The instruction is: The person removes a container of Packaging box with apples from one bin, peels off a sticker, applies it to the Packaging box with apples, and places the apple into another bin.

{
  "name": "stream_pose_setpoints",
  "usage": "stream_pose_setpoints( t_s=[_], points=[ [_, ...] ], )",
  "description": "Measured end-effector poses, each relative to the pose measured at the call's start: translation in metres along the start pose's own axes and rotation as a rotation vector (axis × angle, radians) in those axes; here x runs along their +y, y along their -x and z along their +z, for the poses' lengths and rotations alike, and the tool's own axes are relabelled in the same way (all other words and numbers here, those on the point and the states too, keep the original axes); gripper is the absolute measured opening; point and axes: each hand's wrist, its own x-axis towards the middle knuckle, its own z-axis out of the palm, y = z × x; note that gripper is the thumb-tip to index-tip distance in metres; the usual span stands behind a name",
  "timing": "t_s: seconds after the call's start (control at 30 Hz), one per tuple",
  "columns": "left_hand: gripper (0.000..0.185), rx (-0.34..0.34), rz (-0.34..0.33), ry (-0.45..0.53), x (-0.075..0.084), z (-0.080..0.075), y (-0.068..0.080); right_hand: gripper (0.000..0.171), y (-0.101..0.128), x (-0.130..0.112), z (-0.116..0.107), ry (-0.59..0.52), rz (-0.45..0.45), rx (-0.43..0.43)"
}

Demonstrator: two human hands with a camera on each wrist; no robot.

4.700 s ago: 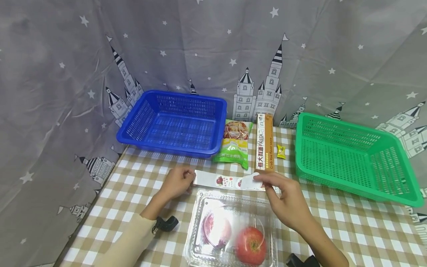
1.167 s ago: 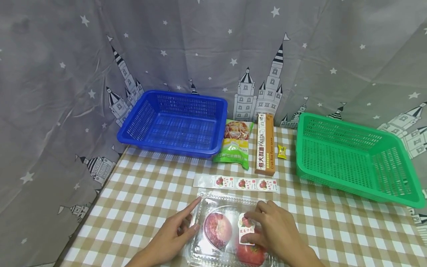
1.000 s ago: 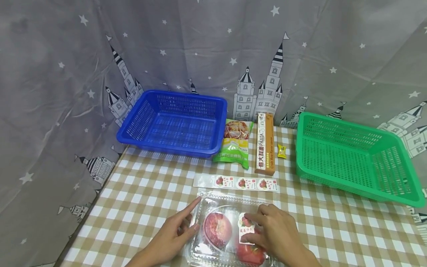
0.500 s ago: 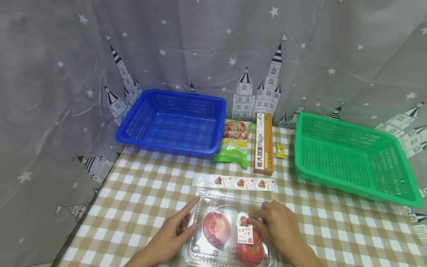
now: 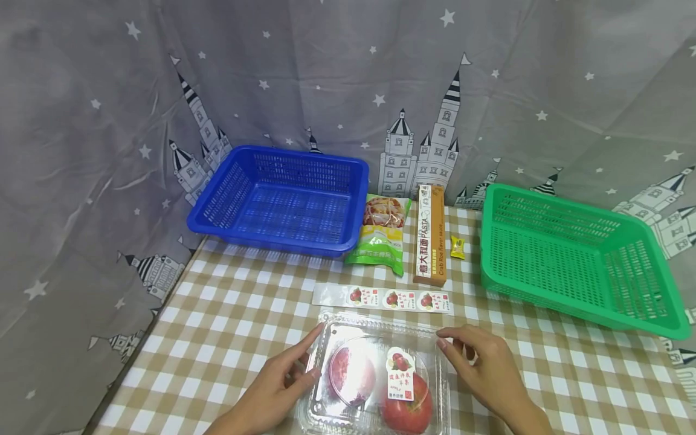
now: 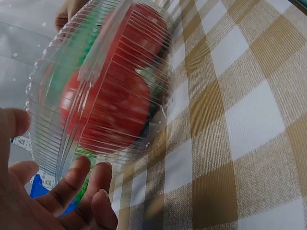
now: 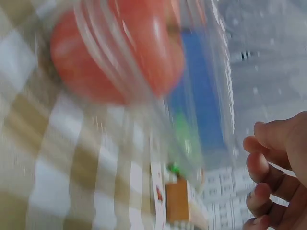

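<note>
While the left hand (image 5: 272,389) lies at the left edge of the clear box (image 5: 375,377), its fingers (image 5: 306,341) are loosely stretched, the forefinger along the box's left rim and the thumb against its side; nothing is clenched. From the left wrist view the same fingers (image 6: 79,184) sit relaxed just beside the ribbed wall of the box (image 6: 103,96). The right hand (image 5: 486,368) is off the lid, just beside the box's right far corner, fingers (image 5: 451,338) slack and released, holding nothing; whether a fingertip still meets the rim cannot be told. The right wrist view is blurred and shows only curled-in fingers (image 7: 261,165) near the box (image 7: 144,62).

The box stands closed at the near middle of the desk (image 5: 239,314), with two apples (image 5: 405,408) inside and a sticker (image 5: 400,376) on its lid.

A brown-and-white checked cloth covers the desk, and a grey curtain (image 5: 109,90) with stars and castles hangs behind and to the left.

From left to right at the back stand a blue basket (image 5: 283,199), a green bag (image 5: 380,235), a pasta box (image 5: 431,235), a small yellow sweet (image 5: 457,247) and a green basket (image 5: 576,260). A strip (image 5: 380,298) of stickers lies between the bag and the clear box, touching neither.
</note>
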Motion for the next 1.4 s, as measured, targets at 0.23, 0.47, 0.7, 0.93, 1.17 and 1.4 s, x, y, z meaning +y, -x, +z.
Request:
stream_pose_setpoints(
  t_s=[0.23, 0.47, 0.7, 0.93, 1.17, 1.4],
  points=[
    [0.07, -0.005, 0.051, -0.013, 0.0, 0.0, 0.0, 0.007, 0.006, 0.029, -0.017, -0.048, 0.319, -0.002],
    [0.072, -0.056, -0.074, 0.119, 0.002, 0.002, 0.005, 0.03, 0.012, 0.058, -0.043, -0.222, 0.764, -0.027],
    [0.071, -0.146, -0.095, 0.458, -0.003, 0.004, 0.005, 0.03, 0.023, 0.088, -0.07, -0.671, 0.949, 0.152],
    [0.073, -0.146, -0.086, 0.546, -0.008, 0.005, 0.004, 0.031, 0.028, 0.105, -0.08, -0.998, 0.981, 0.274],
    [0.073, -0.098, -0.077, 0.485, -0.011, 0.009, 0.002, 0.033, 0.03, 0.115, -0.083, -1.223, 0.93, 0.319],
    [0.071, -0.041, 0.041, 0.502, -0.014, 0.018, 0.0, 0.033, 0.028, 0.123, -0.082, -1.359, 0.88, 0.341]
  ],
)
